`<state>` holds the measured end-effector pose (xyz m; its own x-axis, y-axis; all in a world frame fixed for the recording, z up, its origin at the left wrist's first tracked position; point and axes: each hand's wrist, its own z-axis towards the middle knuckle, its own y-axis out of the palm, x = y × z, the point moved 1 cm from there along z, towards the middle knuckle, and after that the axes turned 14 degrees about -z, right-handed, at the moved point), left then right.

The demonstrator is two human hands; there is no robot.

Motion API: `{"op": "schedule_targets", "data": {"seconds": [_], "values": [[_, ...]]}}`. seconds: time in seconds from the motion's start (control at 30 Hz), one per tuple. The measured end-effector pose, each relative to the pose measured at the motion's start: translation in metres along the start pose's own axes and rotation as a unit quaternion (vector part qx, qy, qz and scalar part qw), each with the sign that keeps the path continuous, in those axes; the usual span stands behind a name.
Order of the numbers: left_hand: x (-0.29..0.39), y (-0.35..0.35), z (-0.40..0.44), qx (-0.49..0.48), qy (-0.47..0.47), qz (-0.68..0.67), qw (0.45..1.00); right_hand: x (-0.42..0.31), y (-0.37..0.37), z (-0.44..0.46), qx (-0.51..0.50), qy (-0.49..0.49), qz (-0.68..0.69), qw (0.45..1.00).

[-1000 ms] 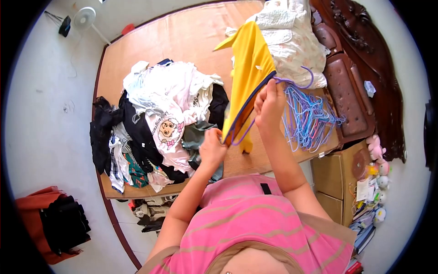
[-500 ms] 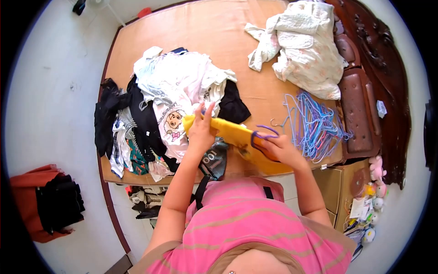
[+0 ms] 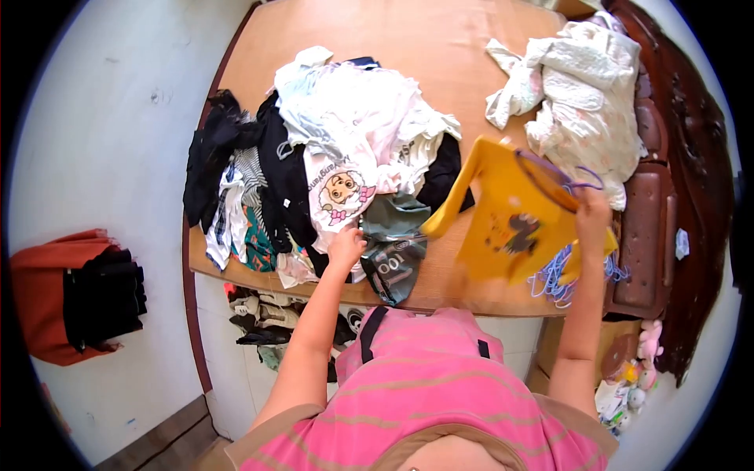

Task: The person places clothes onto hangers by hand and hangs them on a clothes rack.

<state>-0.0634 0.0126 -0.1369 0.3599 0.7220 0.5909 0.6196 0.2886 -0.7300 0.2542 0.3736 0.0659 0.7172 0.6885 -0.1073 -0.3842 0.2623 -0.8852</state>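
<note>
A yellow shirt (image 3: 510, 216) with a dark printed figure hangs on a purple hanger (image 3: 585, 179) at the right, slightly blurred. My right hand (image 3: 593, 206) is closed round the hanger near its hook, by the shirt's collar. At the lower edge of the clothes pile, my left hand (image 3: 346, 246) is closed at the white shirt with a cartoon face (image 3: 342, 191); whether its fingers grip the cloth is unclear. A grey-green garment (image 3: 393, 224) lies just right of that hand. Behind the yellow shirt, blue and purple hangers (image 3: 556, 276) are partly hidden.
White patterned clothing (image 3: 589, 102) lies at the right of the wooden bed board (image 3: 424, 31), beside the brown padded headboard (image 3: 644, 235). Black clothes (image 3: 212, 153) lie at the pile's left. Shoes (image 3: 275, 314) are under the board. A red and black bundle (image 3: 86, 298) is at the far left.
My right hand has carried the yellow shirt and hanger to the right. My left hand has left the yellow shirt and come down to the pile's edge. The view has shifted.
</note>
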Motion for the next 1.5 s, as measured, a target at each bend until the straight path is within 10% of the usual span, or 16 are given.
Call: {"op": "schedule_targets", "data": {"seconds": [0.23,0.4,0.7,0.77,0.9,1.13,1.2,1.33,1.4,1.5], "values": [[-0.069,-0.013,0.040,0.064,-0.071,-0.032,0.995,-0.028,0.029,0.044,0.038,-0.040,0.023,0.998],[-0.056,-0.022,0.122,0.180,0.108,0.044,0.977,-0.031,0.150,-0.018,-0.141,-0.065,-0.013,0.988],[-0.036,-0.025,0.225,-0.011,0.131,0.289,0.948,-0.127,0.224,-0.136,-0.475,-0.065,0.143,0.866],[-0.038,-0.012,0.226,-0.050,0.237,0.022,0.970,-0.151,0.214,-0.134,-0.480,-0.069,0.171,0.858],[0.047,-0.012,0.142,0.042,0.380,-0.065,0.922,-0.186,0.210,-0.133,-0.472,0.007,0.281,0.836],[0.174,-0.005,-0.038,-0.149,0.505,-0.208,0.824,-0.225,0.192,-0.093,0.007,0.137,0.400,0.906],[0.185,-0.016,-0.056,-0.128,0.427,-0.325,0.834,-0.203,0.165,-0.087,-0.136,0.274,0.408,0.860],[0.186,-0.019,-0.060,0.091,0.297,-0.394,0.865,-0.190,0.078,-0.064,-0.109,0.265,0.474,0.833],[0.203,-0.025,-0.067,0.052,0.326,-0.358,0.873,-0.193,0.052,-0.068,-0.134,0.352,0.609,0.698],[0.221,-0.023,-0.072,-0.006,0.343,-0.330,0.880,-0.186,0.024,-0.074,-0.141,0.345,0.623,0.687]]}}
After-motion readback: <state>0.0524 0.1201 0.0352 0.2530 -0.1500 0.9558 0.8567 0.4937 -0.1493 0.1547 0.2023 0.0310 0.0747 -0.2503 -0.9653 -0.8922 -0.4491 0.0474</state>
